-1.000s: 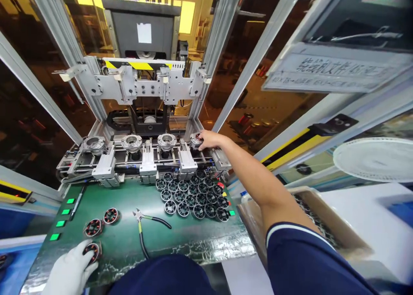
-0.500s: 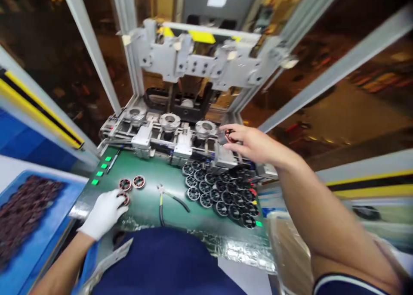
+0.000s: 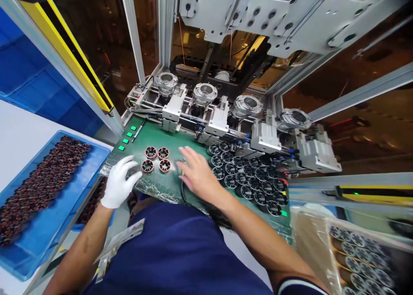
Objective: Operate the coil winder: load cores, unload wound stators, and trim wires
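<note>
Four round wound stators (image 3: 147,161) grouped toward the near-left corner of the green surface (image 3: 139,147), just right of the open-fingered, nearer gloved left hand (image 3: 118,184) and left of the open-fingered bare right hand (image 3: 199,173).

Amber-tinted panels (image 3: 100,41) enclosed the workspace, dark at the sides, with a brighter yellow-orange glow showing through behind the machinery. Pale metal posts (image 3: 130,32) framed them. A yellow-and-black strip (image 3: 69,56) slanted along the left, and a similar bar (image 3: 380,194) ran at right. Blue bins (image 3: 32,82) stood beyond a white tabletop (image 3: 19,118). Light glinted off the green counter (image 3: 161,135).
</note>
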Demonstrator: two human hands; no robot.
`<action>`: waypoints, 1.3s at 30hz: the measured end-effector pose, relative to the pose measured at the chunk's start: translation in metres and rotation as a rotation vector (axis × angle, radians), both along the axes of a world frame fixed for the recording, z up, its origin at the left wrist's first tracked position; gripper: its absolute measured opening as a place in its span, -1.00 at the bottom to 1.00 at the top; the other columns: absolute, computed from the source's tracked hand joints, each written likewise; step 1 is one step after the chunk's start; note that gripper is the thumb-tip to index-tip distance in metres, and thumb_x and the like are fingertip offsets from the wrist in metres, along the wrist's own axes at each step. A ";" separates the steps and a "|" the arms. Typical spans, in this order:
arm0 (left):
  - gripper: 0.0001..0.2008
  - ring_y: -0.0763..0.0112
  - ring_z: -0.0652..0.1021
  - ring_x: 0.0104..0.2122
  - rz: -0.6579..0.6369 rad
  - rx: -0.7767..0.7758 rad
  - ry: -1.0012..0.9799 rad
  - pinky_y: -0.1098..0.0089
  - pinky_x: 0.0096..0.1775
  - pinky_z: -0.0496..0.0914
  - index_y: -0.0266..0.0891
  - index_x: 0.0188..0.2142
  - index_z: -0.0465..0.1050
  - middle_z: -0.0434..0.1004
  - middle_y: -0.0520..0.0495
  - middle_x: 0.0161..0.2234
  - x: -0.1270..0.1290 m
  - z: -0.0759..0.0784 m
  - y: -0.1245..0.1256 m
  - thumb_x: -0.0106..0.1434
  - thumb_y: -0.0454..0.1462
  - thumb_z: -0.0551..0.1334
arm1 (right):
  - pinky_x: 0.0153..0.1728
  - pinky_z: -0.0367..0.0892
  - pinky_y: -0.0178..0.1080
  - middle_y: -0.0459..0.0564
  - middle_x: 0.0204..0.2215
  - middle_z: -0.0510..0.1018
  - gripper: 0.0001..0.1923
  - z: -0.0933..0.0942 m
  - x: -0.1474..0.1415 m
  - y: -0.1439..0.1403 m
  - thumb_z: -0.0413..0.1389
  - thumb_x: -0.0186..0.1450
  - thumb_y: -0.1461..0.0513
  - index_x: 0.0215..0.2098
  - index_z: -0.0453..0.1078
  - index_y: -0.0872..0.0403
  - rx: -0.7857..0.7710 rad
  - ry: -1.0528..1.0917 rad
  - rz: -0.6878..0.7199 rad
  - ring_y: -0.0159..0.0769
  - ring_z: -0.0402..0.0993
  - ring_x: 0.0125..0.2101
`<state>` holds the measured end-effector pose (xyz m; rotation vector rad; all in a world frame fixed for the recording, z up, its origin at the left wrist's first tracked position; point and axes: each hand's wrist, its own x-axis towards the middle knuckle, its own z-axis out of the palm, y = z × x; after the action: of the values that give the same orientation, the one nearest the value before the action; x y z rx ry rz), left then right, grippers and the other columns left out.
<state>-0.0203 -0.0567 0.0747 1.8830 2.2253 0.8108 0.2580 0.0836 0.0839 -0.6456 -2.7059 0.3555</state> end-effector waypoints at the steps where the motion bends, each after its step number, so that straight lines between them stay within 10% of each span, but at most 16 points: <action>1: -0.67 0.13 0.48 0.14 0.021 0.024 -0.019 0.09 0.18 0.36 -0.20 -0.05 0.46 0.48 -0.24 0.13 0.000 -0.004 -0.001 0.38 -0.05 0.12 | 0.24 0.18 0.26 0.30 0.35 0.09 -0.66 0.002 0.022 0.003 0.13 0.36 0.31 0.11 0.38 0.17 0.017 0.031 -0.061 0.14 -0.05 0.37; 9: -0.70 0.09 0.51 0.12 -0.033 0.154 -0.020 0.06 0.17 0.39 -0.22 0.02 0.43 0.51 -0.25 0.10 0.017 -0.018 0.007 0.37 -0.15 0.19 | 0.22 0.23 0.24 0.31 0.30 0.18 -0.65 -0.029 0.122 0.005 0.30 0.24 0.25 -0.02 0.46 0.20 0.010 -0.141 -0.375 0.20 0.03 0.33; 16: -0.65 0.10 0.52 0.11 -0.200 0.170 -0.015 0.10 0.14 0.40 -0.14 0.09 0.40 0.51 -0.17 0.12 0.047 0.026 0.023 0.35 -0.15 0.22 | 0.24 0.09 0.34 0.26 0.32 0.15 -0.87 -0.028 0.097 0.001 0.09 0.37 0.33 -0.25 0.49 0.18 -0.093 0.019 -0.367 0.19 -0.07 0.37; 21: -0.23 0.05 0.60 -0.04 -0.464 0.051 0.006 0.15 -0.03 0.47 -0.19 0.26 0.22 0.57 -0.22 0.04 0.097 0.046 0.043 0.20 0.15 0.29 | 0.23 0.27 0.01 0.13 0.30 0.22 -0.87 0.029 0.059 -0.016 0.15 0.40 0.19 -0.17 0.47 0.09 -0.621 0.461 -0.106 -0.09 0.21 0.27; 27: -0.41 0.14 0.62 -0.19 -0.364 0.240 0.078 0.18 -0.13 0.46 -0.24 0.23 0.21 0.62 -0.18 -0.13 0.095 0.041 0.043 0.33 -0.02 0.25 | 0.20 0.24 -0.06 0.11 0.16 0.40 -0.77 0.051 0.006 -0.016 0.14 0.41 0.09 -0.28 0.47 0.08 -1.014 0.497 0.043 -0.15 0.37 0.14; 31: -0.40 0.08 0.59 -0.05 -0.119 0.288 0.070 0.14 -0.04 0.47 -0.21 0.20 0.28 0.59 -0.23 -0.02 0.056 0.010 0.030 0.28 0.01 0.28 | 0.08 0.35 -0.10 0.08 0.09 0.46 -0.73 0.059 -0.029 0.038 0.14 0.40 0.05 -0.25 0.55 0.07 -0.977 0.416 0.144 -0.18 0.46 0.04; 35: -0.48 0.03 0.58 0.01 0.264 0.343 -0.057 0.04 0.03 0.46 -0.27 0.17 0.33 0.57 -0.30 0.01 0.020 -0.041 0.021 0.35 -0.01 0.19 | 0.09 0.35 -0.09 0.07 0.01 0.53 -0.77 0.086 -0.082 0.142 0.14 0.36 0.10 -0.28 0.55 0.08 -0.446 0.433 0.110 -0.17 0.47 0.03; 39: -0.57 0.13 0.62 -0.06 0.356 0.295 -0.200 0.10 -0.01 0.51 -0.28 0.11 0.40 0.62 -0.26 -0.04 0.007 -0.070 0.021 0.41 -0.06 0.08 | 0.08 0.36 0.01 0.19 -0.03 0.52 -0.93 0.095 -0.143 0.236 0.18 0.23 0.28 -0.37 0.49 0.15 -0.163 0.388 -0.047 -0.04 0.44 0.03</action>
<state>-0.0131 -0.0352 0.0047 1.4355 2.4507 1.3841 0.1154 0.3197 0.1794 -0.6103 -2.3051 0.6241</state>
